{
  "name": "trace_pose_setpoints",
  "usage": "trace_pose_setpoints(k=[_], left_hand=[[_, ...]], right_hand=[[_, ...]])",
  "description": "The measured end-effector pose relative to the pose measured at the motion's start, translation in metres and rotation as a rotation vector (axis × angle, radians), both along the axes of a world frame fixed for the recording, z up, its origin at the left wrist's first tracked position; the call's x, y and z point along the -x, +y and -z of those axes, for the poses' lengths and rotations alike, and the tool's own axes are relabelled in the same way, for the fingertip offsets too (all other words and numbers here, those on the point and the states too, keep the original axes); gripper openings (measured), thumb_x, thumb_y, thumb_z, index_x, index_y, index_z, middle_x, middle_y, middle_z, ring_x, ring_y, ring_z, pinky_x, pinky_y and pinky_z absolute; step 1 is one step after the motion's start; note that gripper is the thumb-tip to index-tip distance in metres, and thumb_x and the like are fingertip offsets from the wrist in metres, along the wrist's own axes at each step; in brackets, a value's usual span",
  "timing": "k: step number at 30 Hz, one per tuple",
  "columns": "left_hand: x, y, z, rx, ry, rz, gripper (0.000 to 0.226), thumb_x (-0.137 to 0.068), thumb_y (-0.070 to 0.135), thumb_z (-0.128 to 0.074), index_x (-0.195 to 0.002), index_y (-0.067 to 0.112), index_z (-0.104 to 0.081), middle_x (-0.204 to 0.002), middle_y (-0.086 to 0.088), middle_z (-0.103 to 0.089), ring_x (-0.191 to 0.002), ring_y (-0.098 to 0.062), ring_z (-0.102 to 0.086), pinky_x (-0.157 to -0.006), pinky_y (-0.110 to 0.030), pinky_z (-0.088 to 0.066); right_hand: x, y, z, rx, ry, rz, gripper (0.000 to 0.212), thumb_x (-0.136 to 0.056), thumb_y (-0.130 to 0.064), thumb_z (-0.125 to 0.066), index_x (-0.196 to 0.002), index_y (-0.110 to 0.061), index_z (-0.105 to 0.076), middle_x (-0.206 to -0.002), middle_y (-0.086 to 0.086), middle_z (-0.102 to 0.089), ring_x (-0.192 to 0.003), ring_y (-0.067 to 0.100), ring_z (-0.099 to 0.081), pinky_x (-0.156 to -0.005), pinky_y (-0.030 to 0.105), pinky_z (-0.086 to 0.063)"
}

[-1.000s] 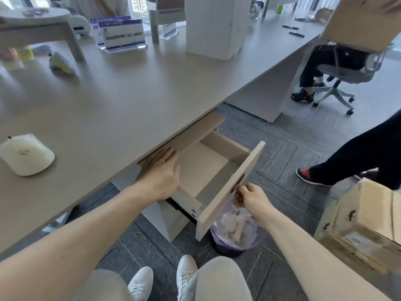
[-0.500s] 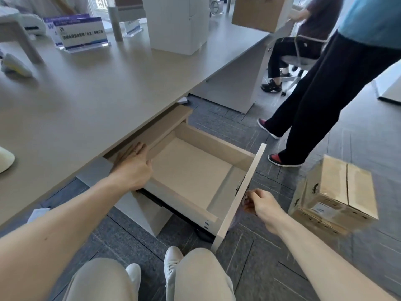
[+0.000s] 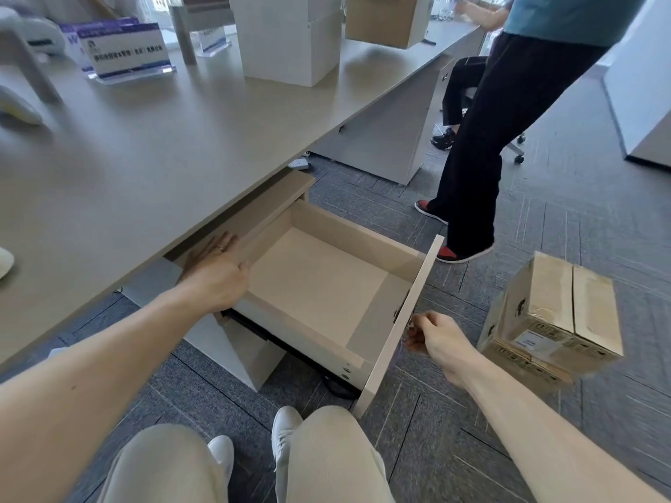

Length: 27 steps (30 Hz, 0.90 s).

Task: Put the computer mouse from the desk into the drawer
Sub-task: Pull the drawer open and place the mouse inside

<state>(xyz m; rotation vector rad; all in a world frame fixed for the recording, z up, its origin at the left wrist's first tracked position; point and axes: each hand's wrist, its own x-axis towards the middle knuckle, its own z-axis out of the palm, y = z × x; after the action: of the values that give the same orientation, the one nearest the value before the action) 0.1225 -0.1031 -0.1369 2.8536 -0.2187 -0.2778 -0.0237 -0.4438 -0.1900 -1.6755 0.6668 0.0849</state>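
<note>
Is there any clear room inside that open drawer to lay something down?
Yes. The drawer floor is bare from wall to wall. The left hand rests on its inner corner by the desk edge; the right hand is outside at the front panel. The desk's far edge is crowded.

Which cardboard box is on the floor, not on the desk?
The taped brown cardboard box beside the right hand, right of the open drawer. The other cardboard box sits on the far desk.
</note>
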Motion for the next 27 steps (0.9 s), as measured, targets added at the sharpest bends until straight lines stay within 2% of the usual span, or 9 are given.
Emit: trace_pose_setpoints(k=[11,12,14,16,19,21,23,27], left_hand=[[0.002,0.000,-0.004,0.010,0.011,0.001,0.063,-0.103,0.034,-0.028,-0.161,0.017,-0.010,-0.171,-0.001,-0.003,-0.156,-0.017,0.000,-0.125,-0.045,-0.003],[0.004,0.000,-0.007,0.031,0.018,-0.001,0.063,-0.103,0.033,-0.028,-0.161,0.016,-0.010,-0.171,-0.001,-0.003,-0.156,-0.017,-0.001,-0.125,-0.045,-0.005],[0.012,-0.003,-0.015,0.100,0.027,-0.004,0.062,-0.104,0.031,-0.030,-0.160,0.014,-0.011,-0.171,-0.004,-0.007,-0.156,-0.021,-0.005,-0.125,-0.043,-0.008],[0.021,-0.009,-0.026,0.171,0.020,0.009,0.062,-0.104,0.030,-0.032,-0.160,0.013,-0.013,-0.170,-0.007,-0.014,-0.155,-0.024,-0.013,-0.124,-0.040,-0.013],[0.031,-0.016,-0.045,0.259,-0.021,0.065,0.061,-0.103,0.034,-0.036,-0.159,0.016,-0.019,-0.165,-0.007,-0.028,-0.152,-0.023,-0.023,-0.121,-0.039,-0.021],[0.036,-0.017,-0.058,0.317,-0.054,0.096,0.061,-0.102,0.036,-0.041,-0.158,0.018,-0.025,-0.161,-0.004,-0.037,-0.149,-0.021,-0.031,-0.120,-0.039,-0.026],[0.042,-0.011,-0.073,0.372,-0.102,0.126,0.059,-0.100,0.036,-0.047,-0.155,0.021,-0.033,-0.155,-0.001,-0.047,-0.143,-0.018,-0.041,-0.116,-0.038,-0.033],[0.048,0.022,-0.095,0.458,-0.192,0.136,0.050,-0.096,0.034,-0.055,-0.144,0.021,-0.049,-0.142,0.003,-0.060,-0.131,-0.014,-0.054,-0.112,-0.036,-0.040]], right_hand=[[-0.001,0.000,-0.003,0.006,0.030,0.010,0.025,-0.103,-0.012,-0.041,-0.087,-0.002,-0.058,-0.072,0.012,-0.061,-0.056,0.020,-0.060,-0.056,0.030,-0.055],[0.000,0.000,-0.004,-0.009,0.050,0.020,0.026,-0.103,-0.015,-0.042,-0.088,-0.002,-0.058,-0.073,0.012,-0.061,-0.057,0.020,-0.062,-0.059,0.032,-0.057],[-0.001,-0.002,-0.009,-0.007,0.069,0.074,0.032,-0.101,-0.033,-0.044,-0.093,-0.006,-0.058,-0.080,0.010,-0.066,-0.070,0.024,-0.067,-0.074,0.042,-0.059],[-0.003,-0.003,-0.023,0.127,0.065,0.100,0.043,-0.097,-0.052,-0.042,-0.105,-0.013,-0.056,-0.093,0.004,-0.066,-0.089,0.024,-0.067,-0.087,0.045,-0.053],[-0.012,0.009,-0.055,0.318,-0.098,0.099,0.043,-0.097,-0.054,-0.041,-0.116,-0.016,-0.050,-0.109,0.002,-0.060,-0.096,0.017,-0.058,-0.083,0.038,-0.043],[-0.019,0.026,-0.072,0.431,-0.249,0.085,0.049,-0.096,-0.051,-0.047,-0.127,-0.014,-0.050,-0.126,0.005,-0.054,-0.114,0.021,-0.053,-0.094,0.038,-0.043],[-0.026,0.050,-0.088,0.567,-0.367,-0.006,0.051,-0.095,-0.045,-0.053,-0.135,-0.015,-0.049,-0.134,0.002,-0.048,-0.127,0.018,-0.043,-0.105,0.036,-0.037],[-0.047,0.110,-0.115,0.610,-0.484,-0.266,0.052,-0.094,-0.043,-0.057,-0.139,-0.020,-0.045,-0.137,-0.004,-0.048,-0.126,0.007,-0.042,-0.104,0.027,-0.032]])
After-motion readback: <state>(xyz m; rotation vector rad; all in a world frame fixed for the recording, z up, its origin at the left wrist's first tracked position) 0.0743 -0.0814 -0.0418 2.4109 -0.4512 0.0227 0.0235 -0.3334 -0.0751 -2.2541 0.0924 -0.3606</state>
